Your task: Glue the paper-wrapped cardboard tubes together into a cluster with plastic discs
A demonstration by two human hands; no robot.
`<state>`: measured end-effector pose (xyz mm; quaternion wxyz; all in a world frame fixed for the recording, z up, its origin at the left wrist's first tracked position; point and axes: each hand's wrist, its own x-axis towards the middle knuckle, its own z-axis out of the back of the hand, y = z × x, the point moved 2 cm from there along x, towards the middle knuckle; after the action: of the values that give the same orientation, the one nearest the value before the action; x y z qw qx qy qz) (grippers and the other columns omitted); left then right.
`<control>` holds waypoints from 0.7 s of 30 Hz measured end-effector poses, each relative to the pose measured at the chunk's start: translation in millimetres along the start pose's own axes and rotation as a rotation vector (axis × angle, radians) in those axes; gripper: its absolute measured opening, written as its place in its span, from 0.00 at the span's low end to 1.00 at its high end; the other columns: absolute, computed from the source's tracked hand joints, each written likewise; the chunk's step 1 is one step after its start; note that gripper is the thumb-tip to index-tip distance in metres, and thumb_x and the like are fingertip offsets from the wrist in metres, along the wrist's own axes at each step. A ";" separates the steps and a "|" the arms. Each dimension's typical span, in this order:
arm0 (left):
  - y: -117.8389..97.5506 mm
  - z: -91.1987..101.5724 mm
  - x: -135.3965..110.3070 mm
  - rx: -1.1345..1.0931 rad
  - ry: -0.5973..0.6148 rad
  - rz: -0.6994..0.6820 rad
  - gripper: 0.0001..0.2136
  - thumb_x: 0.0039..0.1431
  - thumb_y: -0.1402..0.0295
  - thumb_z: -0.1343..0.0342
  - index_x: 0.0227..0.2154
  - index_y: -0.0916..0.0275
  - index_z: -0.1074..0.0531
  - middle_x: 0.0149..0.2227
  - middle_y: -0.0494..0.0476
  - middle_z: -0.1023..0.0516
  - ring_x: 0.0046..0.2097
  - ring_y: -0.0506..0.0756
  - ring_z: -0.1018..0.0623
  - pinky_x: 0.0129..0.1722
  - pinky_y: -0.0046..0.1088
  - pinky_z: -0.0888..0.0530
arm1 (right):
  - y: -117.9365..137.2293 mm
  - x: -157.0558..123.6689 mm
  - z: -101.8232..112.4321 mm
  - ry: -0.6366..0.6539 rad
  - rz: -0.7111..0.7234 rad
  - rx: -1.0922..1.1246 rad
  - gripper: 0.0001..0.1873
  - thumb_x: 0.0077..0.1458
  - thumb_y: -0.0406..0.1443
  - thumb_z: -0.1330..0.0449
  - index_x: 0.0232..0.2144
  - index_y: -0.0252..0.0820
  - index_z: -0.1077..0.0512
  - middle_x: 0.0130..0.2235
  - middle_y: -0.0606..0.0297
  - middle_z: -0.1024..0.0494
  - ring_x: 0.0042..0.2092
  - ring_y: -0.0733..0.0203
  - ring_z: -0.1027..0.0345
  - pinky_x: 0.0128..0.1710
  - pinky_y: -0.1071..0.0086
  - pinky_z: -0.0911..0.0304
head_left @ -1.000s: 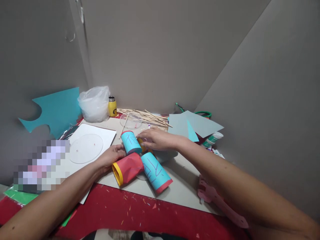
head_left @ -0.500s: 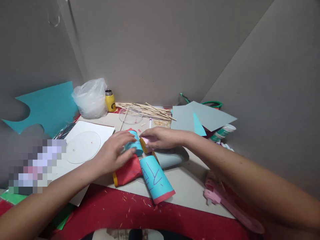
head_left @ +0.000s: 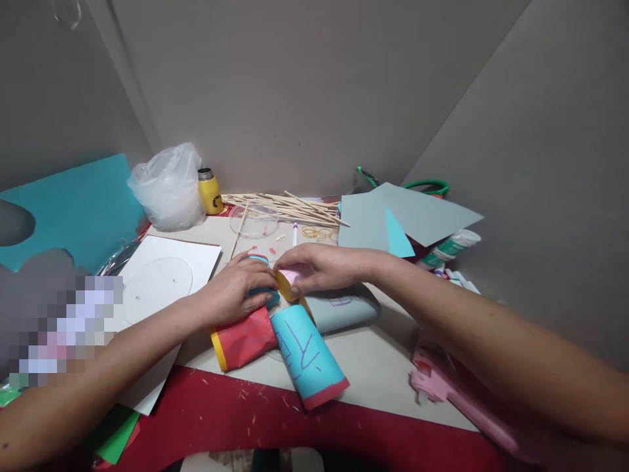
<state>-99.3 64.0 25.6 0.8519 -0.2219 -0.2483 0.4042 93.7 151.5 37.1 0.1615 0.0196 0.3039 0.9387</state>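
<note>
My left hand curls round a small blue paper tube, mostly hidden under the fingers. My right hand grips a pink paper tube with a yellow end, close beside the blue one. Below my left hand lies a red paper tube with a yellow rim. Nearest me, a larger blue paper tube with purple marker lines and a red rim lies tilted. A grey paper tube with purple marks rests under my right hand and wrist.
Wooden sticks, a clear plastic disc and a marker lie at the back. A yellow bottle stands by a plastic bag. Grey paper is at right, with a pink glue gun nearer me.
The left fingers have closed further round the small blue tube, covering more of it. The right hand keeps hold of the pink tube. The camera view has shifted slightly.
</note>
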 end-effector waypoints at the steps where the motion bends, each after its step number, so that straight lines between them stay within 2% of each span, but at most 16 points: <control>1: 0.3 -0.5 -0.1 0.020 0.000 -0.006 0.09 0.57 0.71 0.39 0.39 0.52 0.18 0.45 0.57 0.16 0.51 0.64 0.22 0.64 0.48 0.44 | 0.3 0.0 0.0 0.002 0.006 0.000 0.19 0.55 0.36 0.37 0.50 0.42 0.24 0.46 0.61 0.19 0.47 0.53 0.26 0.49 0.62 0.33; 7: 1.8 -1.1 -2.5 0.131 -0.015 -0.030 0.08 0.59 0.70 0.40 0.39 0.54 0.18 0.45 0.58 0.18 0.49 0.62 0.22 0.64 0.50 0.42 | -2.7 0.5 -0.1 -0.003 0.031 0.020 0.20 0.54 0.35 0.35 0.50 0.42 0.24 0.47 0.61 0.19 0.50 0.52 0.27 0.52 0.61 0.35; 13: 0.2 -1.6 -5.7 0.315 0.071 -0.028 0.09 0.65 0.69 0.44 0.43 0.58 0.20 0.49 0.60 0.21 0.51 0.60 0.23 0.65 0.55 0.43 | -15.2 1.8 -1.6 0.007 0.053 0.098 0.23 0.53 0.37 0.34 0.52 0.39 0.25 0.51 0.58 0.20 0.53 0.54 0.28 0.55 0.64 0.36; 21: 2.9 -2.5 -5.0 0.292 0.050 -0.060 0.08 0.65 0.69 0.43 0.43 0.59 0.20 0.48 0.60 0.20 0.51 0.60 0.22 0.64 0.54 0.41 | -19.2 1.5 -2.3 0.008 0.045 0.098 0.25 0.54 0.40 0.34 0.54 0.40 0.25 0.52 0.59 0.20 0.53 0.53 0.27 0.55 0.63 0.35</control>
<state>-102.3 61.2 20.8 0.8927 -0.0983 -0.1720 0.4047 97.6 165.3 24.0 0.1381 0.0304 0.3498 0.9261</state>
